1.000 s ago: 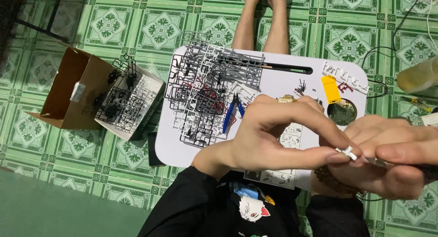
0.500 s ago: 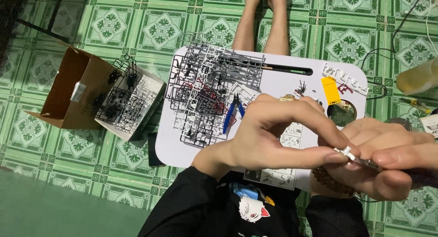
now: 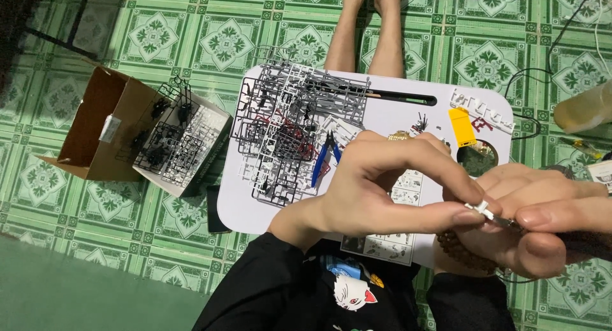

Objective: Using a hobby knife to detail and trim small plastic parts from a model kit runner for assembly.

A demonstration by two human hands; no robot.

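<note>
with my left hand (image 3: 382, 191) pinching the small white part (image 3: 479, 208) and right hand (image 3: 542, 232) gripping the thin tool (image 3: 510, 223), i'd work steadily above the desk (image 3: 395, 114).

- I see a glossy white plastic lap table (image 3: 395, 117).
- Grey plastic parts frames (image 3: 287, 124) look matt.
- Brown cardboard box (image 3: 95, 136), dull.
- Floor tiles (image 3: 191, 38) gleam, glazed.

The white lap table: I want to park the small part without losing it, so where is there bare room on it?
On the white lap table, one bare strip lies between the dark slot and the yellow piece; another lies at the near left corner, below the grey sprue pile. The left half is crowded with sprues and blue nippers; both hands cover the near right.
</note>
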